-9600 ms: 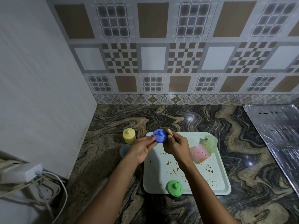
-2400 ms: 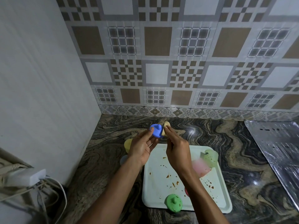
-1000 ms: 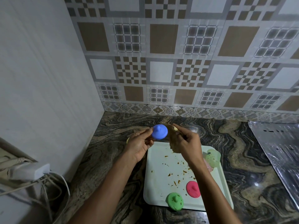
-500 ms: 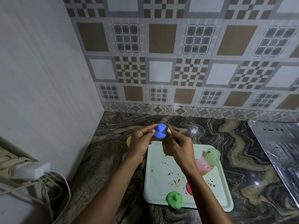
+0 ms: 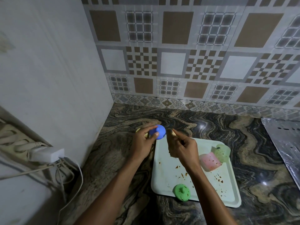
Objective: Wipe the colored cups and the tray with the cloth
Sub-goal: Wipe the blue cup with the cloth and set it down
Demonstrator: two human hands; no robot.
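Just beyond the far-left corner of the flat, round-cornered pale tray (image 5: 164, 172), the left hand (image 5: 142, 146) grips a smooth, domed blue lid (image 5: 159, 132) with thumb and fingertips. Beside it, the right hand (image 5: 183, 150) pinches a small beige cloth (image 5: 174, 133). On the tray's brown-speckled surface, a translucent pink cup (image 5: 209, 161) and green cup (image 5: 221, 152) lie touching at the right edge, and a knobbed green lid (image 5: 181, 191) sits at the near edge.
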